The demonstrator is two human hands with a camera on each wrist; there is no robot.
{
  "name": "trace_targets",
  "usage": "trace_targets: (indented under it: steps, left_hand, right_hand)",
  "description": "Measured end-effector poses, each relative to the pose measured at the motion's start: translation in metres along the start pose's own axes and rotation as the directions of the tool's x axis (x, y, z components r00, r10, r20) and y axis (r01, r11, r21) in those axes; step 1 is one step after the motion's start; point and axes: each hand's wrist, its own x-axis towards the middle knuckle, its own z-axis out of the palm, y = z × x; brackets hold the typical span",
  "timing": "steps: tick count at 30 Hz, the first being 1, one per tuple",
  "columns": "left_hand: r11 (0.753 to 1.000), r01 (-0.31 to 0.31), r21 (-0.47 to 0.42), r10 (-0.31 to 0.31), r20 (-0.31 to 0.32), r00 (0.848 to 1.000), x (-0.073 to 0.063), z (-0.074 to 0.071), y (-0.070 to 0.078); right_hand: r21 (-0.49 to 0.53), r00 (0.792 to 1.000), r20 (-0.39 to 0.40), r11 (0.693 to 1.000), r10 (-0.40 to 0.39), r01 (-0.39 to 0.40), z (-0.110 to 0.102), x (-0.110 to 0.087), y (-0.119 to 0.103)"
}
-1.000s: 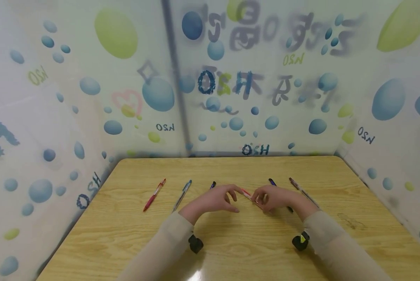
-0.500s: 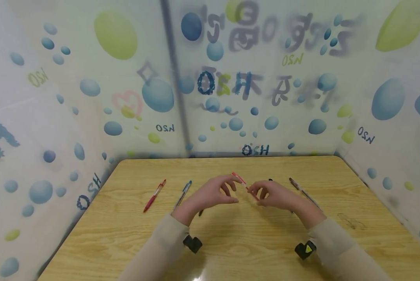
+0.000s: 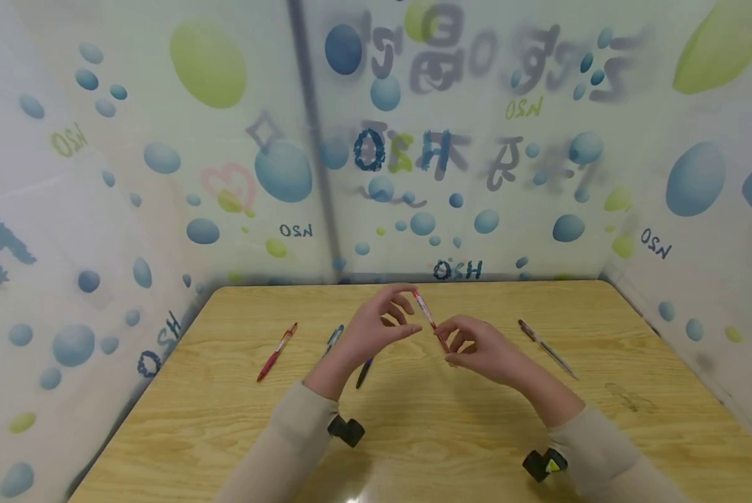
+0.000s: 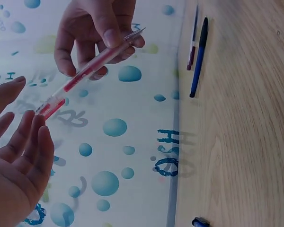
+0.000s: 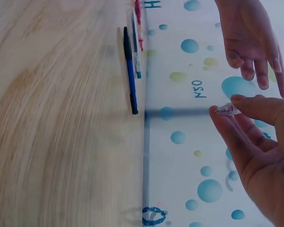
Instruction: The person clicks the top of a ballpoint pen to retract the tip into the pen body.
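Observation:
Between my hands a red gel pen (image 3: 423, 305) is tilted in the air above the table. My right hand (image 3: 479, 347) pinches it close to the writing tip, thumb against fingers, as the pen tip (image 5: 224, 110) in the right wrist view confirms. At the pen's other end is my left hand (image 3: 376, 323), its fingers loosely extended. A left fingertip (image 4: 39, 118) appears to touch the clip end in the left wrist view, with the thumb standing apart from the pen.
On the wooden table (image 3: 439, 433) lie a red pen (image 3: 278, 351), a blue-ended clear pen (image 3: 334, 338), a blue pen with black ends (image 3: 365, 373) and a dark-ended pen (image 3: 547, 349). Another blue pen (image 4: 199, 59) shows in the left wrist view. Patterned curtains surround the table.
The red gel pen has risen from the tabletop in my right hand and become steeper. My left hand has moved up and forward, bringing its fingertip to the pen's upper end.

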Motion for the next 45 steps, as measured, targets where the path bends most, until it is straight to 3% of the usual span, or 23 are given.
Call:
trace_targets:
  steps: [4,8,12,19,26,30,35,45]
  left_hand:
    - [0.999,-0.044,-0.017,0.042,-0.095,0.995,0.001,0.002,0.004]
    - [0.994,-0.113,0.004,0.112,-0.178,0.978,0.002,0.002,0.008]
    - [0.990,-0.140,0.034,0.144,-0.219,0.965,0.004,0.001,0.009]
    - [0.992,-0.122,-0.021,0.115,-0.198,0.973,0.005,0.000,0.012]
    - [0.985,-0.151,-0.085,0.134,-0.178,0.975,0.007,0.002,0.016]
    - [0.983,-0.150,-0.107,0.131,-0.172,0.976,0.007,0.003,0.019]
    - [0.984,-0.123,-0.129,0.103,-0.155,0.983,0.006,0.002,0.021]
    - [0.987,-0.107,-0.124,0.087,-0.156,0.984,0.005,0.001,0.028]
  right_hand:
    - [0.027,0.999,-0.027,0.999,-0.024,0.024,0.005,-0.002,-0.009]
    - [0.057,0.998,-0.044,0.997,-0.051,0.054,0.009,-0.003,-0.014]
    - [0.093,0.996,-0.044,0.992,-0.081,0.085,0.012,-0.003,-0.019]
    - [0.138,0.992,-0.075,0.984,-0.101,0.111,0.017,-0.003,-0.025]
    - [0.190,0.982,-0.144,0.970,-0.124,0.151,0.025,-0.001,-0.026]
    - [0.204,0.981,-0.166,0.970,-0.101,0.135,0.027,-0.001,-0.028]
    - [0.242,0.982,-0.169,0.962,-0.084,0.124,0.031,-0.001,-0.026]
    - [0.318,0.982,-0.141,0.933,-0.129,0.168,0.034,0.000,-0.026]
